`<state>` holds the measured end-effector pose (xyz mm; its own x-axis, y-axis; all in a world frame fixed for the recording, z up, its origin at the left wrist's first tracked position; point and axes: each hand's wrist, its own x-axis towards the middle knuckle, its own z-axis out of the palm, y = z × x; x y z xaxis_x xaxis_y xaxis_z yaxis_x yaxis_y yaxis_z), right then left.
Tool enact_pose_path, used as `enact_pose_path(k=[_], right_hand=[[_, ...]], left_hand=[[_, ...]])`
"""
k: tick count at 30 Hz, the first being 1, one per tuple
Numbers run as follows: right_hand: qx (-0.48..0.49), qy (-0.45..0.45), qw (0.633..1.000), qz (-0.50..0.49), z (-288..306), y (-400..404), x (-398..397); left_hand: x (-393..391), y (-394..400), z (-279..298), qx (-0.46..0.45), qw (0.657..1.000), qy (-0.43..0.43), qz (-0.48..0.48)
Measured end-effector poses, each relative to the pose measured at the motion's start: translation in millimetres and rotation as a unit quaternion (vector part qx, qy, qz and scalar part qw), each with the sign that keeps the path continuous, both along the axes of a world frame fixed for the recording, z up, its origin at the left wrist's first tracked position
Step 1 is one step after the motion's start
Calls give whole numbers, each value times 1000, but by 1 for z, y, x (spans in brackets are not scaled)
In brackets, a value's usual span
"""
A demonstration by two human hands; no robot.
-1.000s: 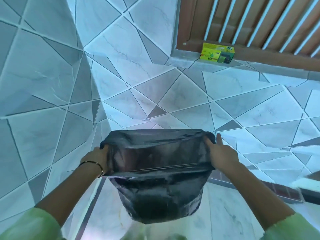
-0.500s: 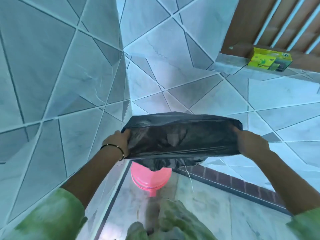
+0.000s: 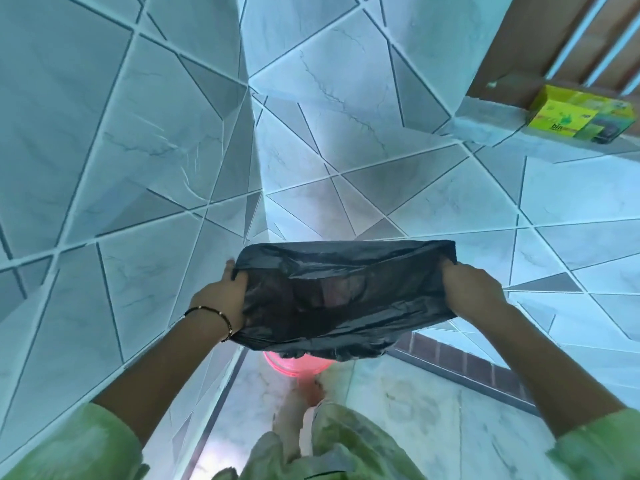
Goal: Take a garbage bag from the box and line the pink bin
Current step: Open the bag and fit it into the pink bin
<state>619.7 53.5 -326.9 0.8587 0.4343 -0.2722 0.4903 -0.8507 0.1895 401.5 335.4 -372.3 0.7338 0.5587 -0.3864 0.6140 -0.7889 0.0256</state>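
Note:
A black garbage bag [image 3: 343, 299] is stretched wide open between my hands in the middle of the head view. My left hand [image 3: 221, 299] grips its left edge and my right hand [image 3: 471, 289] grips its right edge. Under the bag, only a strip of the pink bin [image 3: 294, 363] shows on the floor in the wall corner; the rest is hidden by the bag. The yellow-green bag box [image 3: 581, 114] sits on a tiled ledge at the upper right.
Tiled walls meet in a corner straight ahead. The ledge [image 3: 485, 129] juts out at the upper right below a wooden frame with white bars. My feet and green clothing show at the bottom, on a marble floor [image 3: 415, 410].
The view has tilted down and swung left, and the pink bin has come into sight under the bag. Both hands keep their grip, with the bag held wider.

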Motion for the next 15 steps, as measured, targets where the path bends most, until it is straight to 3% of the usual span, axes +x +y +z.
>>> enact_pose_path(k=[15], right_hand=[[89, 174, 974, 113, -66, 48, -38]], left_hand=[[15, -25, -42, -45, 998, 19, -43]])
